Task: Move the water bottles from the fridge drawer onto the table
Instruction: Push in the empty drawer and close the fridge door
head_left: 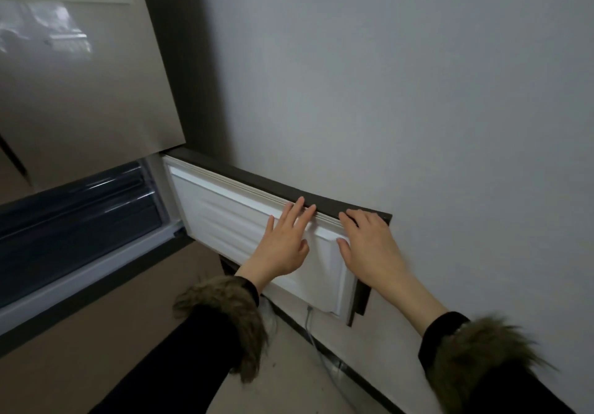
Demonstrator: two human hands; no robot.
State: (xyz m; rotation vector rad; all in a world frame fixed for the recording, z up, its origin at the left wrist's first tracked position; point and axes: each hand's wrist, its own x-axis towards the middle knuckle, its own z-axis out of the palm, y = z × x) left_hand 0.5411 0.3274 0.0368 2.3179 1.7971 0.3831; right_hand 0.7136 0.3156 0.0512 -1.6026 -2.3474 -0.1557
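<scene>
Your left hand (pixel 283 246) lies flat with its fingers (pixel 297 209) spread wide on the white inner face of the swung-open fridge door (pixel 231 217), fingertips reaching its dark top edge, and your right hand (pixel 369 243) rests just beside it, fingers loosely extended over that same edge, holding nothing. Past your left fingers the dark, glossy fridge drawer (pixel 80 208) sits in the opened compartment, and you cannot tell whether bottles lie in it. Beyond your right fingers the door stands close to a plain grey wall (pixel 418 92), a grey cable (pixel 313 333) runs down to the floor (pixel 299 368) below your wrists, and no writing is legible anywhere.
</scene>
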